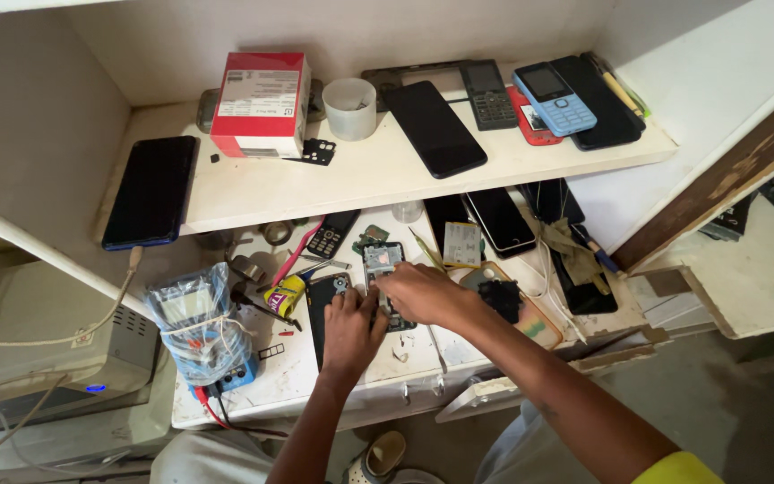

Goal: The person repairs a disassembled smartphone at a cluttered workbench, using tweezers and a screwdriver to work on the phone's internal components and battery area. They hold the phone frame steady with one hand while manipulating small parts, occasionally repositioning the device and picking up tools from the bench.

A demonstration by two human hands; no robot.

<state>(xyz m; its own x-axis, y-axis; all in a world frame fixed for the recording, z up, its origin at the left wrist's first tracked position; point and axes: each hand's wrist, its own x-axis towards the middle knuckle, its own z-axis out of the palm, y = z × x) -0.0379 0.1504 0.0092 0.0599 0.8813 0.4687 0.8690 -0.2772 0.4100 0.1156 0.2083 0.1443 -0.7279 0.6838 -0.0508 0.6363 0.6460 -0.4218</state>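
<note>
Bracing the opened smartphone with its exposed green circuit board (pixel 382 269) flat on the white worktop (pixel 315 358), I keep it centred in front of me, where both hands can meet over it. My left hand (pixel 352 324) lies palm-down on the lower part of the handset, fingers curled onto its edge, so the body cannot slide. My right hand (pixel 425 294) comes in from the right with the forearm angled across the bench, fingertips pinched down on the board; whether a small tool or part sits between them I cannot tell. The yellow adhesive tube (pixel 283 294) lies just beside the handset on the left, within easy reach. The plastic-wrapped blue multimeter (pixel 197 330) stands at the bench's left edge, well apart from the handset.
</note>
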